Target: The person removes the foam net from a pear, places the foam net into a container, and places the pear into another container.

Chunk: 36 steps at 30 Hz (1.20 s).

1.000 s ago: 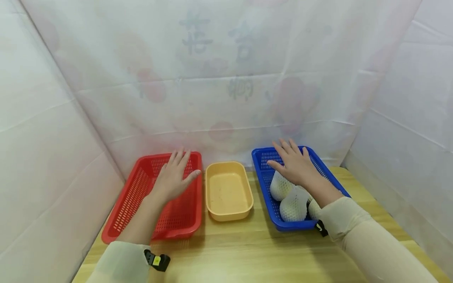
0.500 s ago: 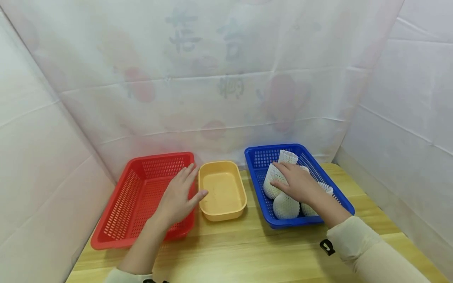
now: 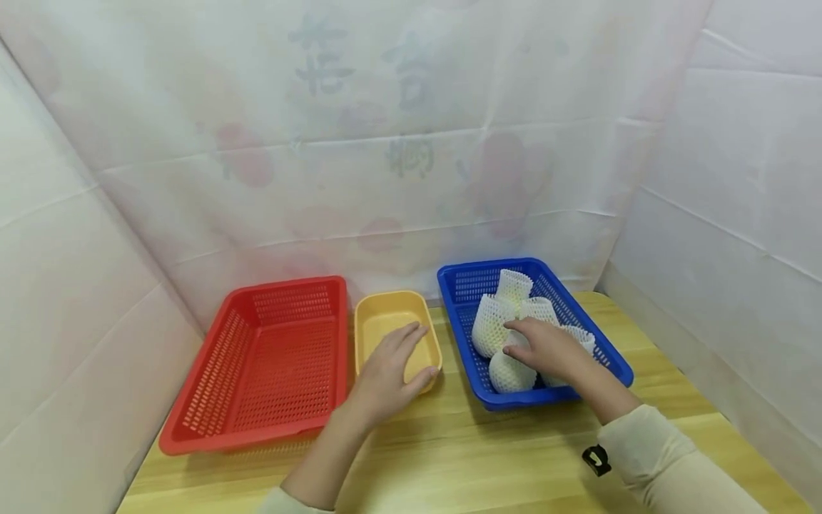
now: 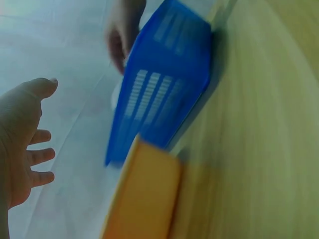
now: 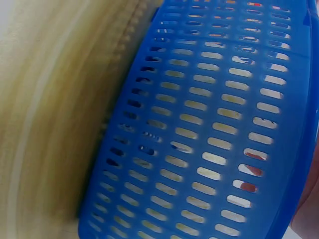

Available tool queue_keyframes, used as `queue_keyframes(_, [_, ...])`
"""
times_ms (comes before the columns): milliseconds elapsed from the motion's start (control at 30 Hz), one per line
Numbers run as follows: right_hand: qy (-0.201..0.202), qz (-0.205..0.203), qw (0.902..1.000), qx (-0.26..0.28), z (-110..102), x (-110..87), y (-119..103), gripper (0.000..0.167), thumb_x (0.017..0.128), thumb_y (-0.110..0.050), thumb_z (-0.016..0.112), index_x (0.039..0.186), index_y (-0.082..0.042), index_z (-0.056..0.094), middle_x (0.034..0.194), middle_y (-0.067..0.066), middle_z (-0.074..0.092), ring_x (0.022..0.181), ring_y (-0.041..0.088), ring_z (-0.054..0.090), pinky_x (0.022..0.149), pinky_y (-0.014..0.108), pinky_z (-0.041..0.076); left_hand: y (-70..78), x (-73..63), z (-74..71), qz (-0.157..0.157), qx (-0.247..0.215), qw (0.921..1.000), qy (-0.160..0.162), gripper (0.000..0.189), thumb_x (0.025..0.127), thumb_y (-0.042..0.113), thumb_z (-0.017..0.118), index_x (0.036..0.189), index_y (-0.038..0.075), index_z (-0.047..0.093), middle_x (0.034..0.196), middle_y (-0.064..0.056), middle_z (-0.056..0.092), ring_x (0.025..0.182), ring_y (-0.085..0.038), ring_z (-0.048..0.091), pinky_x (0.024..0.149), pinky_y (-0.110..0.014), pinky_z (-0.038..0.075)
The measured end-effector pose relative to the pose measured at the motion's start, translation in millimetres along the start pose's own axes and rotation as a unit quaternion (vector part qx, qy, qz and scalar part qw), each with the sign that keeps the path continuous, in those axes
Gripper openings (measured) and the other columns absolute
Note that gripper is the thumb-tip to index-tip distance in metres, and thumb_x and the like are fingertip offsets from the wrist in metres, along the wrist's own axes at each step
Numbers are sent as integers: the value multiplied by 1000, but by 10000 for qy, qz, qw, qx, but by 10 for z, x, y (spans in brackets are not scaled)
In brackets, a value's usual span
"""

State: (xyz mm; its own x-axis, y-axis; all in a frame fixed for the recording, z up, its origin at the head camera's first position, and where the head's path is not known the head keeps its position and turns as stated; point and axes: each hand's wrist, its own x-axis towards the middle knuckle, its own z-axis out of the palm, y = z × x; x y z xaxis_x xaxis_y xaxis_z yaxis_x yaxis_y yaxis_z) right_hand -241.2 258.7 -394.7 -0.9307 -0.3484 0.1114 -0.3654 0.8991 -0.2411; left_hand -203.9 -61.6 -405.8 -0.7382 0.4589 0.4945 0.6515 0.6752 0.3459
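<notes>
My left hand [image 3: 388, 378] hovers over the near part of a small yellow tray [image 3: 362, 321], with fingers spread and nothing held. In the left wrist view its thumb and fingers stand apart, away from the tray. My right hand [image 3: 546, 350] is over several rounded, pale items in white foam netting, inside a blue basket [image 3: 459, 335]. Its thumb and index finger lie above the front netted item [image 3: 511, 373]; whether they touch it cannot be told. Other netted items [image 3: 491, 328] lie around the hand, partly covered. The basket wall fills most of the right wrist view.
A red slotted basket [image 3: 282, 371] stands at the left, beside the yellow tray. All three containers are on a wood-grain table [image 3: 475, 464]. A white printed cloth [image 3: 385, 178] hangs behind, with pale cloth walls on both sides.
My left hand has moved right, from over the red basket to over the yellow tray. The right hand has come down and nearer among the netted items. The head view has shifted slightly right.
</notes>
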Motion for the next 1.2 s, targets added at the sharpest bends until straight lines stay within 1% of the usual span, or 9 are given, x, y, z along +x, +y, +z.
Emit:
queue_keyframes(133, [22,76,9998,193,54,-2,-2,42,92,-23,65,130,-4,62,126,19,65,117,40,60,97,58,48,125,67,218,280,-42,9994,-196,60,95,41,62,145,12,47,148,-8,49,136,-24,46,113,-41,40])
queue_keyframes(300, [178,-33,9994,306,136,-16,-13,33,91,-13,65,122,-2,67,114,15,71,98,28,68,83,48,57,254,104,453,385,107,9971,-651,57,96,45,58,144,16,48,147,-4,50,136,-22,47,113,-38,39])
queue_keyframes(367, [281,-109,9991,286,158,-24,-16,30,90,-11,66,118,-1,69,110,13,72,93,25,69,79,44,58,298,120,525,454,153,9961,-740,55,97,45,58,143,16,50,146,-4,51,135,-21,48,113,-38,39])
queue_keyframes(533, [657,-290,9972,189,178,-50,-15,25,88,-9,71,113,-3,72,104,11,74,92,26,71,78,42,59,375,167,653,739,445,9937,-712,47,97,46,57,133,16,60,139,-2,58,132,-18,50,113,-36,39])
queue_keyframes(667, [898,-450,9949,83,199,-65,9,25,87,-7,73,111,-5,73,102,9,74,90,25,71,76,40,59,399,186,689,806,651,9928,-598,43,97,48,56,124,17,67,135,-1,60,130,-17,51,112,-34,40])
queue_keyframes(867, [1345,-849,9872,-130,217,-98,21,24,85,-4,74,110,-7,74,99,6,74,89,23,71,76,40,59,399,164,721,761,600,9942,-470,41,97,49,56,120,17,69,135,-1,61,131,-17,51,112,-34,40])
queue_keyframes(1000, [1780,-1013,9788,45,128,-125,-38,24,83,-2,75,107,-8,75,97,5,74,85,22,71,71,37,59,398,148,737,635,404,9959,-511,43,98,48,55,124,16,67,139,-2,58,134,-19,49,114,-35,38])
queue_keyframes(1100, [2201,-1227,9675,214,31,-121,-107,25,81,2,76,104,-7,75,93,5,74,79,19,70,65,34,58,403,142,736,428,168,9971,-603,51,98,49,55,135,14,59,146,-2,52,137,-20,45,114,-37,38])
queue_keyframes(1200, [2545,-1394,9565,295,-57,-130,-183,25,79,3,78,102,-6,75,90,4,74,75,15,69,61,30,58,420,137,722,119,-213,9969,-747,66,97,52,54,149,14,42,155,-3,40,142,-21,39,114,-41,38])
